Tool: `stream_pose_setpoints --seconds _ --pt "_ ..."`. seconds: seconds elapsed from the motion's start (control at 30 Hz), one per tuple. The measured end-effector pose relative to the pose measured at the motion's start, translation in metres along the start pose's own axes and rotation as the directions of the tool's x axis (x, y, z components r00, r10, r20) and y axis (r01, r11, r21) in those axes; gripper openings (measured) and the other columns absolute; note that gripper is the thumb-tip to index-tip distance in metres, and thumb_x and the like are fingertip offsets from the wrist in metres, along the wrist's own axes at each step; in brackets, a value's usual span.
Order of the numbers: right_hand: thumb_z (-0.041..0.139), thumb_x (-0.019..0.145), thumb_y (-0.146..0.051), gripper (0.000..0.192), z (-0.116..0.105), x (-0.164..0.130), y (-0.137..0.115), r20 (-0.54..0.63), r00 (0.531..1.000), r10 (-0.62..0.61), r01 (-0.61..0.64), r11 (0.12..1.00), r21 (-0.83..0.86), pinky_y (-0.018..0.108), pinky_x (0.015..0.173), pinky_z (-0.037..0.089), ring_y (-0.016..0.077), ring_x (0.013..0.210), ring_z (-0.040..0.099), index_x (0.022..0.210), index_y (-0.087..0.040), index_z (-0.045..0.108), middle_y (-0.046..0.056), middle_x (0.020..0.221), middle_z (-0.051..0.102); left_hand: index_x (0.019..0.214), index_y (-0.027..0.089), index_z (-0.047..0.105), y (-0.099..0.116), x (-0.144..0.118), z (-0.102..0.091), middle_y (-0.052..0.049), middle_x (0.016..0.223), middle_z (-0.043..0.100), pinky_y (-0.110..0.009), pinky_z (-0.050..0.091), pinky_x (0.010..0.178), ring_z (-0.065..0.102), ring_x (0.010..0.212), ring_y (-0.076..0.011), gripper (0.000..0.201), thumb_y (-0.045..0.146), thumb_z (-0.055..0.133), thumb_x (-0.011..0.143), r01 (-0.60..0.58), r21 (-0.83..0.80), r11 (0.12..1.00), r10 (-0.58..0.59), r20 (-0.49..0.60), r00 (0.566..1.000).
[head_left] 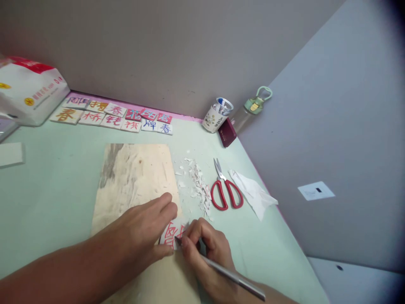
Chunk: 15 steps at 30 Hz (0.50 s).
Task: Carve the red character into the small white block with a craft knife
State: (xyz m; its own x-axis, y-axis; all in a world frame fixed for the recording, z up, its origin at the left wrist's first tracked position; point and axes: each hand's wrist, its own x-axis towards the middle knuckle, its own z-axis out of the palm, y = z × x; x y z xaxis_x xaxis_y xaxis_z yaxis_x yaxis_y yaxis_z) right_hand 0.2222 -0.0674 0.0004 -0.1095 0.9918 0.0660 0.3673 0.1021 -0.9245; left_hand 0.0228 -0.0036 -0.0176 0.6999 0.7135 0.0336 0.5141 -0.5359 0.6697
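A small white piece [169, 236] with red-drawn characters lies at the right edge of a wooden board [139, 173]. My left hand [142, 228] grips it, with the thumb at its near edge and curled fingers at its far edge. In my right hand [209, 249] is a slim silver craft knife [234, 276], held like a pen. Its dark tip touches the face of the white piece among the red strokes. My right fingertips cover the right side of the piece. White shavings [199, 185] are scattered just beyond my hands, on the green tabletop [57, 185].
Red-handled scissors [226, 190] lie right of the shavings, beside a crumpled tissue [253, 192]. Character tiles [91, 118] line the back. A can [215, 116], a dark red box [227, 133] and a bottle [245, 114] stand by the wall. A tissue pack [34, 93] sits left.
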Motion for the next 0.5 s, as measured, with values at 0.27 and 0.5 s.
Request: stream_pose_setpoints --seconds 0.27,0.5 --pt "0.055 0.093 -0.008 0.025 0.002 0.0 0.008 -0.005 0.951 -0.309 0.305 0.942 -0.138 0.023 0.054 0.038 0.011 0.057 0.05 0.077 -0.024 0.044 -0.004 0.068 0.054 0.103 0.022 0.056 0.0 0.005 -0.004 -0.001 0.103 0.056 -0.036 0.05 0.077 0.066 0.092 -0.0243 0.034 0.011 0.081 0.082 -0.003 -0.012 1.0 0.004 0.041 0.999" --pt "0.048 0.097 -0.001 0.028 -0.007 0.007 0.009 0.285 0.71 -0.644 0.694 0.572 -0.438 0.03 0.054 0.037 0.0164 0.057 0.045 0.081 -0.024 0.047 0.0 0.066 0.057 0.107 0.022 0.058 0.005 0.003 -0.011 -0.005 0.117 0.059 -0.042 0.052 0.088 0.067 0.108 -0.0291 0.032 0.008 0.074 0.082 0.049 -0.015 0.999 -0.047 0.118 0.992"
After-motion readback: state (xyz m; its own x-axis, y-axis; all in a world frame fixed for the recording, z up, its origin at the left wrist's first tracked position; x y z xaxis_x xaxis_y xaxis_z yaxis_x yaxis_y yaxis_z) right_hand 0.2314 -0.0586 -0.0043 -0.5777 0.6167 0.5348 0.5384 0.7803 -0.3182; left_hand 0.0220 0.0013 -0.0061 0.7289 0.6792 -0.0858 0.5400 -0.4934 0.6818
